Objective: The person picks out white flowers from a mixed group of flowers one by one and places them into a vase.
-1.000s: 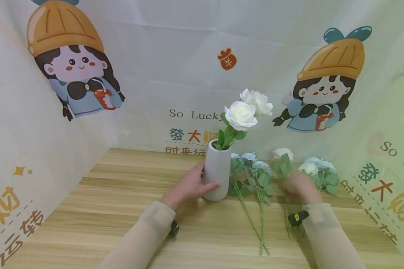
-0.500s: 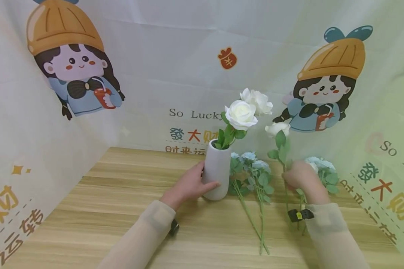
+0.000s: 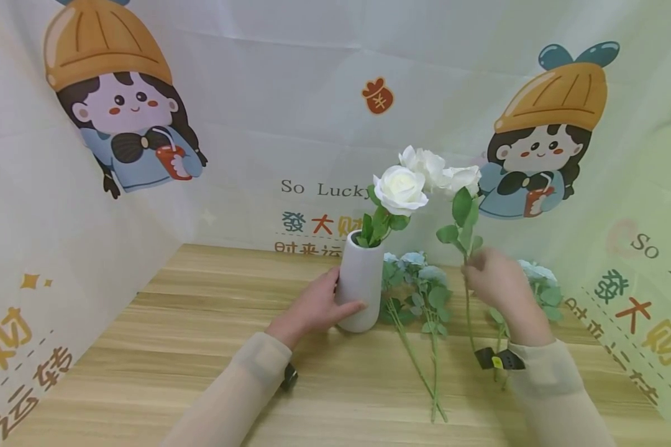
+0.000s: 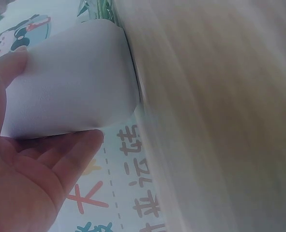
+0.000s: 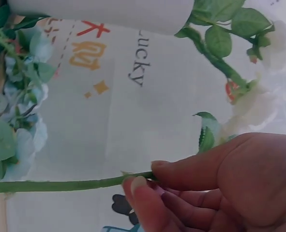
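A white vase (image 3: 360, 285) stands upright on the table, with two white roses (image 3: 399, 191) leaning rightward out of its mouth. My left hand (image 3: 315, 305) holds the vase from the left, thumb across the front; the left wrist view shows fingers on the vase's (image 4: 75, 82) other side. To the right, my right hand (image 3: 500, 282) pinches the stem of another white rose (image 3: 463, 180), held upright with its bloom beside those in the vase. In the right wrist view, thumb and fingertips meet on the green stem (image 5: 60, 186).
Pale blue flowers (image 3: 433, 290) with long stems lie just right of the vase. More blue flowers (image 3: 537, 273) lie farther right, partly behind my right hand. A printed cloth (image 3: 291, 112) rises behind the wooden table (image 3: 190, 354).
My right hand has lifted the white rose from near the table and brought it slightly left, toward the vase. The left hand and the vase have stayed put.
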The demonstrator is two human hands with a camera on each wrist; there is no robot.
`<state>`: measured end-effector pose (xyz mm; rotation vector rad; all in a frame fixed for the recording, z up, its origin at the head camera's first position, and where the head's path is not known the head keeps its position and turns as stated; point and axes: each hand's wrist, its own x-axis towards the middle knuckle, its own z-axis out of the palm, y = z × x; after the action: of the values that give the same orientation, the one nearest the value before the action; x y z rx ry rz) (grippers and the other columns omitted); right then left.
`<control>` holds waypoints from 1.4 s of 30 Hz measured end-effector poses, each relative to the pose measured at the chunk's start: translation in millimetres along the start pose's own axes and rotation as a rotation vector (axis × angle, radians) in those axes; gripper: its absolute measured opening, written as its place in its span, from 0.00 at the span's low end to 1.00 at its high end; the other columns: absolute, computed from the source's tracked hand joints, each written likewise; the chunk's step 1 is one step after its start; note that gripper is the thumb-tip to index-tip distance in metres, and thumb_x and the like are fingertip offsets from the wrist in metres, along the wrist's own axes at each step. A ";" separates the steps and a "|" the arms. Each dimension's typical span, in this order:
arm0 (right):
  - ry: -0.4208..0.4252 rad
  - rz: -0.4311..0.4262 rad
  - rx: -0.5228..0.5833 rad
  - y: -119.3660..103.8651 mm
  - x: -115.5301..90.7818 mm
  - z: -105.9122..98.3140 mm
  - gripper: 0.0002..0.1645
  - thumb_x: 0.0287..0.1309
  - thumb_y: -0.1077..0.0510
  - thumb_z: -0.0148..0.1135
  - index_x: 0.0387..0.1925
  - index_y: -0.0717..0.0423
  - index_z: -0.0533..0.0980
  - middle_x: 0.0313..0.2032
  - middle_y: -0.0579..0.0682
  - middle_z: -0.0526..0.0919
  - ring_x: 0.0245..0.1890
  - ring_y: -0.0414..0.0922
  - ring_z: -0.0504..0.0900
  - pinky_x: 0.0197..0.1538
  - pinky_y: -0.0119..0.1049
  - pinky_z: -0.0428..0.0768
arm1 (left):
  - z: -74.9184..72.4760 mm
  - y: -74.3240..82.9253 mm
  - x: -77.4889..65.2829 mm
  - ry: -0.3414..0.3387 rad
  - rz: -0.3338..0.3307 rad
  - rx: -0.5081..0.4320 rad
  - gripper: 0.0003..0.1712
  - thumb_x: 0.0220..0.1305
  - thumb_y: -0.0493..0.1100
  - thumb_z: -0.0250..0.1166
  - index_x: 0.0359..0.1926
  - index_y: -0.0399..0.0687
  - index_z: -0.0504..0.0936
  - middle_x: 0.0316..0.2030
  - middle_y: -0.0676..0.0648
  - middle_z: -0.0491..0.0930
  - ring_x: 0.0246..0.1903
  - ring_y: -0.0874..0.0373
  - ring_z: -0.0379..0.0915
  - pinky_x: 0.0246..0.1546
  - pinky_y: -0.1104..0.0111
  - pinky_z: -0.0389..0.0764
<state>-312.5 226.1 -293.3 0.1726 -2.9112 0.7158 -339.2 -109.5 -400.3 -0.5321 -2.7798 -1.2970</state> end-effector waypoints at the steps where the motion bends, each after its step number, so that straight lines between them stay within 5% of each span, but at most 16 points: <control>1: 0.024 -0.004 0.013 -2.5 -1.1 -0.8 0.25 0.81 0.53 0.52 0.60 0.73 0.78 0.48 0.68 0.88 0.40 0.57 0.86 0.37 0.46 0.83 | -0.2 0.2 -0.2 0.000 -0.001 -0.001 0.52 0.70 0.57 0.77 0.81 0.39 0.63 0.73 0.35 0.76 0.71 0.40 0.77 0.74 0.44 0.80; 14: 0.433 -0.078 0.193 -31.3 -17.2 -8.6 0.25 0.84 0.47 0.53 0.62 0.65 0.76 0.48 0.66 0.91 0.41 0.60 0.91 0.35 0.37 0.79 | -1.0 0.7 0.0 0.003 -0.004 0.013 0.52 0.69 0.58 0.78 0.82 0.39 0.63 0.73 0.35 0.76 0.71 0.39 0.78 0.74 0.44 0.80; 19: 0.535 -0.131 0.252 -42.3 -21.9 -9.7 0.21 0.82 0.47 0.58 0.59 0.59 0.79 0.44 0.61 0.93 0.35 0.36 0.88 0.34 0.26 0.78 | -1.1 1.0 -0.1 0.004 -0.008 0.014 0.52 0.69 0.58 0.78 0.81 0.40 0.64 0.73 0.35 0.76 0.71 0.40 0.78 0.74 0.44 0.80; 24: 0.619 -0.225 0.405 -56.6 -25.5 -6.7 0.12 0.79 0.58 0.59 0.54 0.61 0.82 0.43 0.61 0.93 0.30 0.17 0.80 0.36 0.14 0.80 | -1.2 0.9 -0.3 0.003 -0.010 0.015 0.52 0.69 0.58 0.77 0.81 0.39 0.64 0.73 0.35 0.77 0.70 0.40 0.78 0.74 0.44 0.80; 26: 0.658 -0.266 0.470 -62.1 -26.6 -4.7 0.10 0.78 0.62 0.60 0.51 0.62 0.82 0.43 0.61 0.93 0.30 0.19 0.81 0.36 0.15 0.82 | -1.3 0.8 -0.4 0.003 -0.006 0.018 0.52 0.69 0.58 0.78 0.81 0.38 0.64 0.72 0.35 0.77 0.70 0.40 0.79 0.73 0.44 0.81; 33: 0.721 -0.381 0.680 -74.9 -26.8 1.2 0.04 0.76 0.65 0.63 0.44 0.63 0.82 0.36 0.25 0.88 0.28 0.29 0.85 0.34 0.23 0.85 | -1.2 1.5 -0.3 -0.001 -0.004 0.008 0.51 0.69 0.58 0.78 0.80 0.40 0.65 0.72 0.36 0.78 0.69 0.40 0.79 0.73 0.44 0.81; 42: 0.738 -0.560 0.869 -80.2 -21.6 11.3 0.09 0.75 0.67 0.65 0.47 0.74 0.82 0.39 0.33 0.90 0.27 0.31 0.86 0.31 0.24 0.81 | -1.4 1.6 -0.8 -0.003 -0.006 0.001 0.51 0.69 0.58 0.78 0.81 0.40 0.65 0.72 0.35 0.77 0.70 0.40 0.78 0.74 0.44 0.80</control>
<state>-281.0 151.9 -270.4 0.6127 -1.6061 1.4627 -338.1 -109.9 -398.4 -0.5262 -2.7872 -1.2964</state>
